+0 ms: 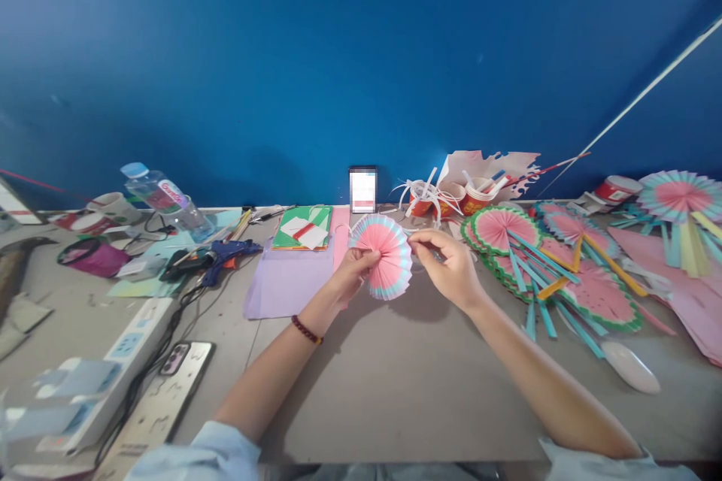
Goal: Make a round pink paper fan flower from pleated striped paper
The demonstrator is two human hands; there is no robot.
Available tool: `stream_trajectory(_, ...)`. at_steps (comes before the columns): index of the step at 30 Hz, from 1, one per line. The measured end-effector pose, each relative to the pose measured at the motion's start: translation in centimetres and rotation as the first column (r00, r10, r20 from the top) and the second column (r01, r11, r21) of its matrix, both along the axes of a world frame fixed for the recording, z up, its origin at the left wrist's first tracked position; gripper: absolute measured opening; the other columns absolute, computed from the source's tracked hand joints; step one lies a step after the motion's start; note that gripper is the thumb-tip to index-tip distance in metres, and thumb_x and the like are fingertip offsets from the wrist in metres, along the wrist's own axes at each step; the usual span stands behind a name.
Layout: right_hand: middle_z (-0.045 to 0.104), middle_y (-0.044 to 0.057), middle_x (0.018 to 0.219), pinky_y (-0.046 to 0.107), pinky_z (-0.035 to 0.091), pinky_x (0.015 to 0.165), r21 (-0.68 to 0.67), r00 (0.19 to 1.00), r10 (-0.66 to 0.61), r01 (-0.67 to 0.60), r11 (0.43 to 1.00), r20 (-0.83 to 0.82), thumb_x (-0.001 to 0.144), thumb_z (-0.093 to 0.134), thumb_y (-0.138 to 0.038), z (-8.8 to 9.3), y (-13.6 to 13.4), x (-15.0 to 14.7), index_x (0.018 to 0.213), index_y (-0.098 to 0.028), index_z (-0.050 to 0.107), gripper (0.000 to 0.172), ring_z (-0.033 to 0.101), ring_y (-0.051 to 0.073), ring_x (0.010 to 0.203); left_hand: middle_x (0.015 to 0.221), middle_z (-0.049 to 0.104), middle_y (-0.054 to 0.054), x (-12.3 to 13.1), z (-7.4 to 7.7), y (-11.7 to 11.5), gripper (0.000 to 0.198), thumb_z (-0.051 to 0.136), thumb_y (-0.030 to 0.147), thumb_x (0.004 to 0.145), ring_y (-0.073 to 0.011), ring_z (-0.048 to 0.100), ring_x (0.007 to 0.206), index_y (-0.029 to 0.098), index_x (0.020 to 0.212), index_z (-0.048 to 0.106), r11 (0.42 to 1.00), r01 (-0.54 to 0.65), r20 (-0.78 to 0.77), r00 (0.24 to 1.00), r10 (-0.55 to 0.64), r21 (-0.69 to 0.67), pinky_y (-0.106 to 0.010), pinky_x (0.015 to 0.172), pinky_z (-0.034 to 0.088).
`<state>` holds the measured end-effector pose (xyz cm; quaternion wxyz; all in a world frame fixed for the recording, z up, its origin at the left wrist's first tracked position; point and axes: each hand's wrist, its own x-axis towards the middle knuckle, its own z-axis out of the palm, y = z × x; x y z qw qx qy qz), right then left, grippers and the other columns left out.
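A round pleated paper fan, pink in the middle with a pale blue and white rim, is held upright above the table. My left hand pinches it near its centre, thumb in front, with the other fingers partly hidden behind it. Close to the fan's upper right edge, my right hand has thumb and fingertips pressed together. What they pinch, if anything, is too small to make out. Right of this hand lie finished-looking pleated fans, among them a pink one with a green rim and blue paper strips.
Red paper cups with white strips stand by the blue wall. A phone leans there. Left are coloured paper sheets, a blue glue gun, a plastic bottle, a power strip and another phone. A white computer mouse lies right.
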<state>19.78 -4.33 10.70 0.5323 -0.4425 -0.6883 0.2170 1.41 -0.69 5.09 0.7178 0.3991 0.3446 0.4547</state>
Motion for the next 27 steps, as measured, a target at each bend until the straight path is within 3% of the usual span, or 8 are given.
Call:
stream_trajectory(3, 0.069, 0.005, 0.091, 0.030, 0.052, 0.072, -0.152, 0.993, -0.020, 0.003, 0.988, -0.112, 0.085, 0.055, -0.034, -0.2, 0.7, 0.6, 0.089, -0.020, 0.066, 0.018, 0.065, 0.018, 0.079, 0.049, 0.054, 0.003, 0.1, 0.0, 0.3, 0.036, 0.082, 0.042, 0.057, -0.0075, 0.046, 0.045, 0.013, 0.056, 0.061, 0.997, -0.067, -0.038, 0.997, 0.069, 0.040, -0.022, 0.047, 0.034)
stream_trajectory(7, 0.069, 0.006, 0.102, 0.031, 0.053, 0.074, -0.346, 0.979, -0.038, -0.034, 0.938, -0.198, 0.079, 0.063, -0.042, -0.8, 1.6, 1.0, 0.100, -0.022, 0.065, 0.029, 0.065, 0.020, 0.088, 0.081, 0.072, -0.007, 0.6, 0.5, -0.1, 0.036, 0.082, 0.036, 0.060, -0.0177, 0.065, 0.072, 0.014, 0.085, 0.070, 0.993, -0.086, -0.050, 0.995, 0.091, 0.085, -0.027, 0.065, 0.048)
stream_trajectory(12, 0.073, 0.005, 0.091, 0.033, 0.052, 0.073, -0.559, 0.963, 0.044, -0.192, 0.807, -0.267, 0.071, 0.070, -0.044, -2.2, 2.3, 0.9, 0.095, -0.019, 0.069, 0.034, 0.067, 0.022, 0.084, 0.097, 0.072, -0.011, 1.0, 1.1, -0.8, 0.038, 0.080, 0.036, 0.063, -0.0232, 0.066, 0.090, 0.014, 0.093, 0.070, 0.986, -0.058, -0.094, 0.993, 0.073, 0.156, -0.033, 0.081, 0.050)
stream_trajectory(18, 0.073, 0.003, 0.077, 0.031, 0.051, 0.068, -0.596, 0.926, -0.009, -0.236, 0.768, -0.378, 0.065, 0.076, -0.041, -2.9, 2.9, 1.3, 0.084, -0.019, 0.071, 0.030, 0.066, 0.020, 0.072, 0.079, 0.070, -0.008, 0.7, 1.0, -0.4, 0.037, 0.070, 0.050, 0.071, -0.0157, 0.065, 0.072, 0.013, 0.076, 0.070, 0.981, -0.144, -0.168, 0.972, 0.164, 0.127, -0.026, 0.064, 0.051)
stream_trajectory(27, 0.072, 0.001, 0.073, 0.028, 0.050, 0.062, -0.596, 0.927, -0.035, -0.211, 0.775, -0.373, 0.066, 0.075, -0.042, -2.6, 3.0, 1.6, 0.088, -0.019, 0.071, 0.032, 0.065, 0.018, 0.068, 0.072, 0.067, -0.004, 0.2, 1.7, 0.0, 0.031, 0.077, 0.039, 0.065, -0.0143, 0.063, 0.068, 0.015, 0.081, 0.067, 0.971, -0.182, -0.159, 0.966, 0.206, 0.155, -0.025, 0.060, 0.052)
